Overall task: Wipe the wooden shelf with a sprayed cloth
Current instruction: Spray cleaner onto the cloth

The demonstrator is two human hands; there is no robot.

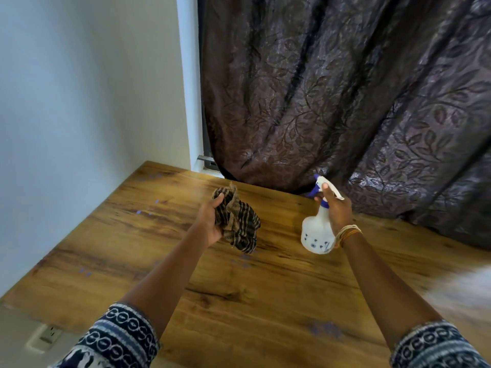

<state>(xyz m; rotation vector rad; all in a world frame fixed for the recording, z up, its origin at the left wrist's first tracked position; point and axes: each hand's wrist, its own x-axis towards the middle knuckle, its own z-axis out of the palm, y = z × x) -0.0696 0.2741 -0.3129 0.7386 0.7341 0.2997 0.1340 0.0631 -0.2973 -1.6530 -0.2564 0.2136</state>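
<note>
Cloth (237, 221), striped and bunched up, sits squeezed in the left hand (210, 221) above the wooden shelf (239, 301). Right hand (336, 211) wraps around the spray bottle (317, 232), nozzle pointing at the cloth.

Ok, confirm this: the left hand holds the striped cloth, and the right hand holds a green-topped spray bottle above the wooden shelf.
Wrong on one point: the spray bottle in the right hand has a blue top, not green, as the head view shows. The left hand does hold the striped cloth above the wooden shelf.

Single head view, looking forward and down, close over wooden shelf (239, 301), facing curtain (345, 88).
</note>
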